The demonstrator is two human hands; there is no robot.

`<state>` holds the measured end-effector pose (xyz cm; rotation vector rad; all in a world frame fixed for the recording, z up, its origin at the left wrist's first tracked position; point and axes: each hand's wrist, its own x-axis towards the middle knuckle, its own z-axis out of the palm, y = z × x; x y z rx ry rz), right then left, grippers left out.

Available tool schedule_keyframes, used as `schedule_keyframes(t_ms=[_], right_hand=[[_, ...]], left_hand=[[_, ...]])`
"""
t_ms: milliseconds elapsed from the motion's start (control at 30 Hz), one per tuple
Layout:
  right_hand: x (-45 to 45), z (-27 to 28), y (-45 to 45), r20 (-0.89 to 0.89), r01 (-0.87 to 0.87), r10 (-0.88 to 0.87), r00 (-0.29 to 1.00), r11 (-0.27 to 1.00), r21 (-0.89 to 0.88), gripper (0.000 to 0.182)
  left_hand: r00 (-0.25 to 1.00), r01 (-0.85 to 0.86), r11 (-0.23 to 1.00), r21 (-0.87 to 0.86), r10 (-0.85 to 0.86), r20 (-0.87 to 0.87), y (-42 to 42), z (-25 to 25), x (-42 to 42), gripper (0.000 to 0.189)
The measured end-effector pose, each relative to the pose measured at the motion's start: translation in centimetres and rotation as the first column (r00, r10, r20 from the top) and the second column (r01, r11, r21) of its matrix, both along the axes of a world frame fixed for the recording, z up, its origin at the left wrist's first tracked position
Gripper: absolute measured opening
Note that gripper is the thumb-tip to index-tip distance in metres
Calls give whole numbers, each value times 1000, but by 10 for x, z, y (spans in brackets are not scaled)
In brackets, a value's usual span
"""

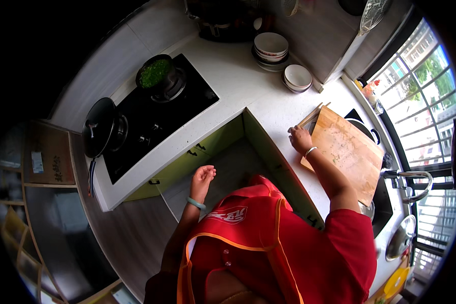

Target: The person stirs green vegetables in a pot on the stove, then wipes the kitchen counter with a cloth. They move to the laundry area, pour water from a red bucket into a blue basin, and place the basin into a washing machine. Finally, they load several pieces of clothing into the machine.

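My left hand (202,181) hovers over the floor gap in front of my apron, with its fingers loosely curled and nothing in it. A pale green bangle circles that wrist. My right hand (301,140) is over the right counter, just left of a wooden cutting board (344,148). Wooden chopsticks (311,114) extend from beside its fingers toward the back; whether the fingers grip them is unclear. Green bits and damp marks cover the board's face. It lies aslant, partly over a dark pan (359,126) and reaching toward the sink (383,207).
On the black gas hob (163,121) stand a pot of chopped greens (154,73) and a wok (100,125) whose handle overhangs the counter edge. Stacked bowls (271,45) and more bowls (298,77) are at the back. A faucet (421,186) rises by the barred window.
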<state>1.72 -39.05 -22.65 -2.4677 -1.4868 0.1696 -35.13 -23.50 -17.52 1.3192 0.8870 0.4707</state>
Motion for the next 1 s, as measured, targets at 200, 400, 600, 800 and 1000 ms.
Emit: schedule_keyframes(t_ms=[200,400,600,800,1000], right_hand=[[70,-42,19,507,-124,292,811,933,-339,21],[84,-19,54,187,-183,314,931,843,-506,42],[48,25,163,126,-248,244,962,968,23,20],[21,148,242,-202,-65,221,954,811,581,10],[14,133,286,-316,-27,262,912,805,592,9]], left_hand=[[994,105,989,-100,-105,4,40,-9,22,18],[977,210,978,4,-210,-35,88,-18,39,16],[979,202,979,24,-202,-30,100,-18,46,16],[975,222,975,-16,-223,-18,95,-10,72,16],[988,152,988,-14,-151,14,94,-7,78,16]])
